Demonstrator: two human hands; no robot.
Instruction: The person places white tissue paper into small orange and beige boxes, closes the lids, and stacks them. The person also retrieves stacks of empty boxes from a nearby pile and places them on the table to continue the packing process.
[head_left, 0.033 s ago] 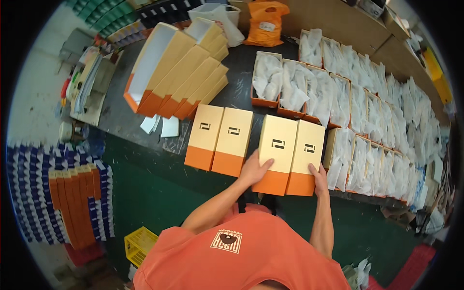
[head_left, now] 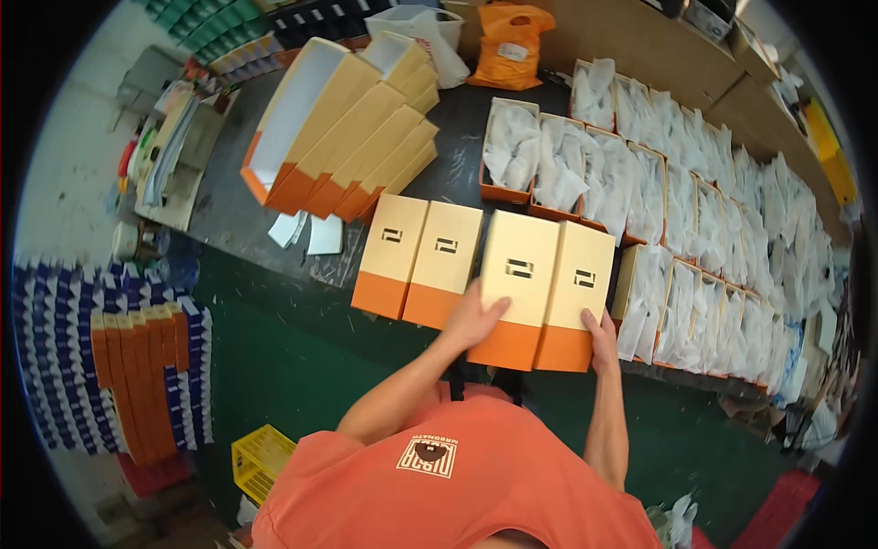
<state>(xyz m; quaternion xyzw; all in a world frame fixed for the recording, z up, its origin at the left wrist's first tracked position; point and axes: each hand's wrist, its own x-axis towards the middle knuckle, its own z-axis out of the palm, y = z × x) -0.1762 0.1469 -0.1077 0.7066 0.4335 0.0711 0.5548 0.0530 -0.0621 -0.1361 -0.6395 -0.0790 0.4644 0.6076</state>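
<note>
My left hand [head_left: 476, 316] grips the left side of a cream-and-orange shoe box [head_left: 515, 274], its thumb on the front face. Pressed against that box stands a second shoe box [head_left: 576, 284], which my right hand [head_left: 599, 337] holds by its right side. The pair is squeezed between both hands at the table's near edge. Just left of them, two matching closed boxes, one of them a shoe box [head_left: 445, 261], the other a shoe box [head_left: 391, 252], stand side by side. Behind my right hand are open boxes with white-wrapped contents [head_left: 640, 297].
Empty lids or box shells [head_left: 338, 137] lie nested on the dark table [head_left: 457, 146]. Rows of open boxes with wrapped contents [head_left: 604, 183] fill its right side. An orange bag [head_left: 510, 46] stands at the back. Stacked boxes [head_left: 137, 375] and a yellow crate [head_left: 263, 457] are at the left.
The two held boxes have shifted slightly left, the left one more, along with my left hand. The right hand has barely moved. The whole view has shifted slightly.
</note>
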